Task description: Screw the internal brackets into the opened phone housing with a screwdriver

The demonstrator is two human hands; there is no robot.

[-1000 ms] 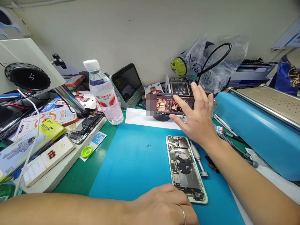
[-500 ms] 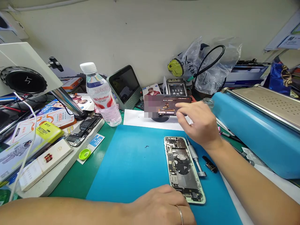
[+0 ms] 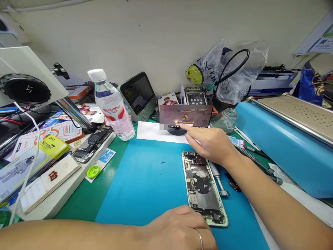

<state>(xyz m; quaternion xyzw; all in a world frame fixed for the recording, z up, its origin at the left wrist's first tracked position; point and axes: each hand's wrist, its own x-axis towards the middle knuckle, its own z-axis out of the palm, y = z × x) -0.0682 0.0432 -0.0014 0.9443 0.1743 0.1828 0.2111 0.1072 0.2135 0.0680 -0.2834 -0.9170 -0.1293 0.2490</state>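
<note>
A phone with a lit screen (image 3: 191, 116) stands sideways on a round dark base at the back of the blue mat (image 3: 140, 180). My right hand (image 3: 210, 140) reaches up to its lower edge, index finger stretched toward the screen, the other fingers partly hidden. Below that hand lies an opened phone (image 3: 201, 189) with its inner parts showing. My left hand (image 3: 179, 227), with a ring, rests at the mat's front beside the opened phone's lower end; its fingertips are hidden. A screwdriver (image 3: 217, 177) lies right of the opened phone, near a small dark part (image 3: 232, 182).
A water bottle (image 3: 114, 107) and a smart display (image 3: 137, 95) stand at the back left. Boxes and a metal stand pole (image 3: 78, 113) crowd the left. A glass jar (image 3: 226, 119) and a long blue machine (image 3: 281, 149) are on the right.
My right hand has moved down and left, from the screen's right part to its lower edge, uncovering the glass jar. The picture on the screen has changed. My left hand has stayed still.
</note>
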